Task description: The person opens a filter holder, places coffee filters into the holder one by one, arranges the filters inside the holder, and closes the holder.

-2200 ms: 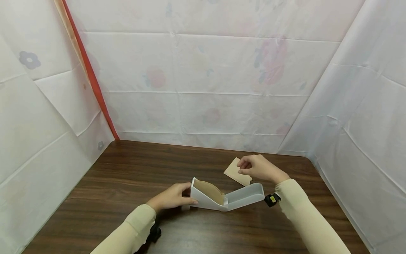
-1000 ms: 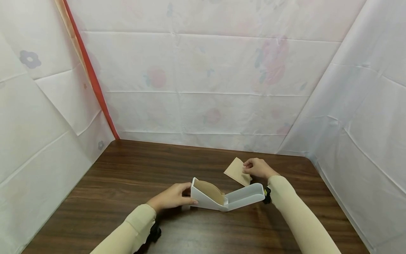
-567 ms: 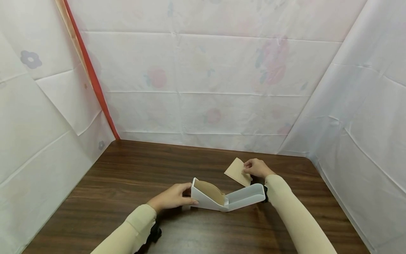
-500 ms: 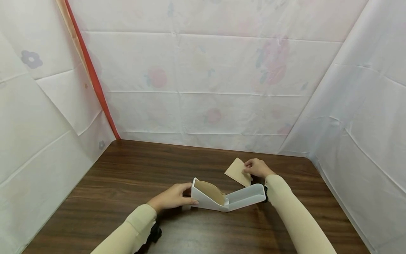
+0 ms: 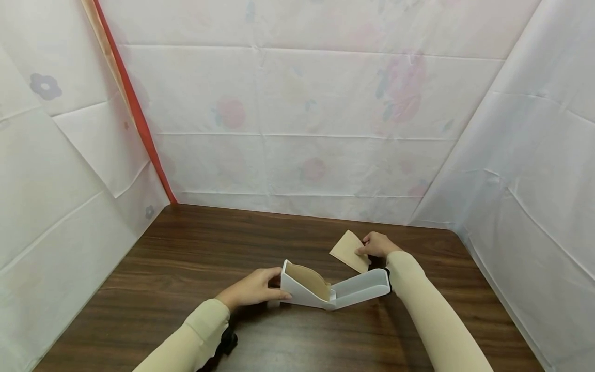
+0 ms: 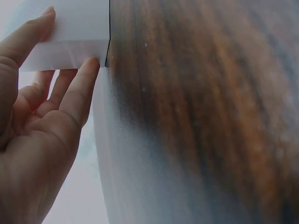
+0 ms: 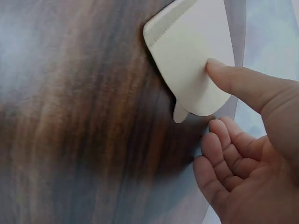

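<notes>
My left hand point(image 5: 253, 287) grips the closed end of a white coffee filter box point(image 5: 302, 291), thumb on its near side and fingers round the end. The box's lid point(image 5: 362, 289) is swung out to the right, and brown paper coffee filters point(image 5: 307, 279) stand inside. Behind the lid, a paper coffee filter point(image 5: 348, 251) lies on the table. My right hand point(image 5: 378, 244) is at its rounded edge, thumb on top. The right wrist view shows the filter's point(image 7: 191, 60) crimped seam and small tab; the index finger is hidden behind the paper, the other fingers curled below it.
The dark wood-grain table point(image 5: 200, 243) has white patterned cloth point(image 5: 288, 129) hanging behind it and along both sides. A red strip point(image 5: 135, 108) runs down the back left corner. Wrist cameras sit on both forearms.
My right hand has come down to the right edge of the loose filter, its fingers now past the edge with the thumb on the paper. The left hand and box hold still.
</notes>
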### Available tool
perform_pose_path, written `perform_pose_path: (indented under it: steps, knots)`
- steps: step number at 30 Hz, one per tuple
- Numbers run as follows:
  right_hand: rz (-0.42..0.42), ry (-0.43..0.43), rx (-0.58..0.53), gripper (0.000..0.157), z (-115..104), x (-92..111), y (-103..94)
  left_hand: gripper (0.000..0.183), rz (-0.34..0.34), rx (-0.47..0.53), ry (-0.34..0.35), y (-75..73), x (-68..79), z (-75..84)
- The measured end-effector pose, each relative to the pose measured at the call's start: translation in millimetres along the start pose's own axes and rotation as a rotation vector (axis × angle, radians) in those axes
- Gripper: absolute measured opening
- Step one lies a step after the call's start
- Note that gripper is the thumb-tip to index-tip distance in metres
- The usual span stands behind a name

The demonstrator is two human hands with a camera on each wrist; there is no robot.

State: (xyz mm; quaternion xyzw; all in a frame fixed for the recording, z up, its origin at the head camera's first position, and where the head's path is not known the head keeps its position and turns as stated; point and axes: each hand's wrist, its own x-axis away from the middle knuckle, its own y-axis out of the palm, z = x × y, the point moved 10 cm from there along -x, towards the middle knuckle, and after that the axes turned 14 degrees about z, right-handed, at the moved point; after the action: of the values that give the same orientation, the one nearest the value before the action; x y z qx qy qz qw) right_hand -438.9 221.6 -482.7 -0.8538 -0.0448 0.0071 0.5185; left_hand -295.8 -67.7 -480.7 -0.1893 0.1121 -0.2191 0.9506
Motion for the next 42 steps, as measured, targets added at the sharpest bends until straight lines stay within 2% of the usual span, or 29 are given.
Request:
perform_pose_path:
  steps: [4,11,24,26,30,32,40,42]
  knots:
    - [-0.039,0.034,0.025,0.038,1.2,-0.3,1.0,0.034,0.001,-0.007,0.003,-0.3,0.1,0.7]
    - [-0.058,0.104,0.062,0.048,2.1,-0.9,-0.1,0.034,0.0,-0.008,0.003,-0.7,0.0,0.1]
    - [-0.107,0.224,0.03,0.061,9.4,-3.0,3.9,0.035,-0.011,0.027,0.015,0.5,1.9,4.9]
    - [-0.106,0.229,0.034,0.056,8.6,-3.7,3.3,0.035,-0.013,0.033,0.028,0.3,2.1,6.5]
    - [-0.123,0.212,0.036,0.032,4.6,-4.4,3.9,0.035,0.007,0.009,0.032,-1.3,1.2,6.5]
    - [-0.139,0.212,0.017,0.026,3.6,-3.9,5.2,0.035,0.017,-0.002,0.03,-1.7,0.8,5.9]
    - [-0.173,0.214,-0.034,0.022,3.2,-1.0,10.0,0.035,0.019,-0.009,0.027,-0.5,0.9,5.4]
    - [-0.17,0.228,-0.047,0.026,4.2,-0.3,10.0,0.036,0.017,-0.013,0.028,-0.6,1.1,4.8]
